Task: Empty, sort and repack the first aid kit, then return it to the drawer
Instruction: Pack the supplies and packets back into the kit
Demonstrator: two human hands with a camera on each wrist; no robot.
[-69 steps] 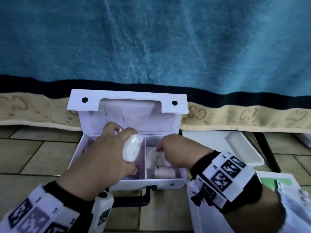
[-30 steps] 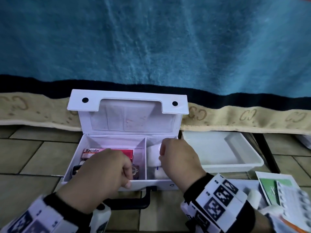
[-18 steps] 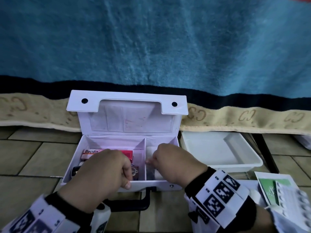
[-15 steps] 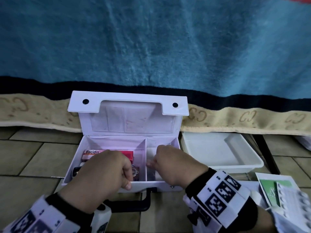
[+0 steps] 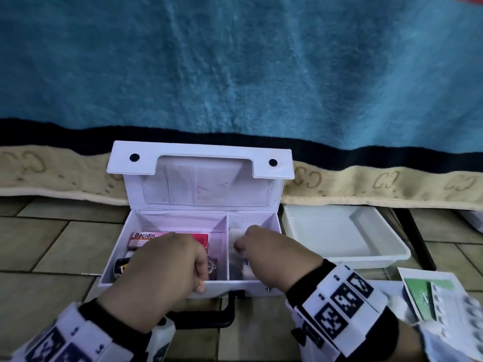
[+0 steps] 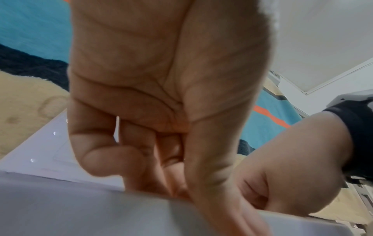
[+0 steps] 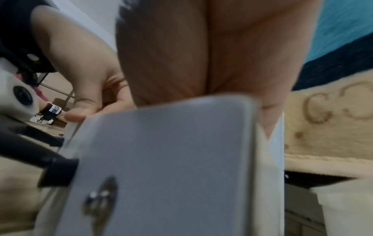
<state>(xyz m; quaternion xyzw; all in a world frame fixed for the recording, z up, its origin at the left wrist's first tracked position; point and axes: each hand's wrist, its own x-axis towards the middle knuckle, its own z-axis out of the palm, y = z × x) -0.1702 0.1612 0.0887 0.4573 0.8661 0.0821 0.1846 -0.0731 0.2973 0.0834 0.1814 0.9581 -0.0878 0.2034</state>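
On the tiled floor (image 5: pixel 47 231) at far left, nothing in the way; next, sitting open against the blue blanket (image 5: pixel 235 61), the white first aid kit (image 5: pixel 167 284), lid upright, rigid-walled and probably light, best lifted later by the black handle (image 5: pixel 209 316) at its front once shut; inside the left compartment, a pink Bacidin box (image 5: pixel 146 237), light card, crushable, easy to pinch by its long edges; over it the left hand (image 5: pixel 162 278), fingers curled down into the compartment, thumb at the front wall, any hold hidden; across the divider, the right hand (image 5: pixel 271 257), fingers bent into the right compartment on soft white packets (image 5: pixel 236 235), grip not clear; further right, a white tray (image 5: pixel 345 253) just beside the kit; at far right, a green packet (image 5: pixel 418 296) and blister strips (image 5: pixel 454 304), still out, thin and slippery.
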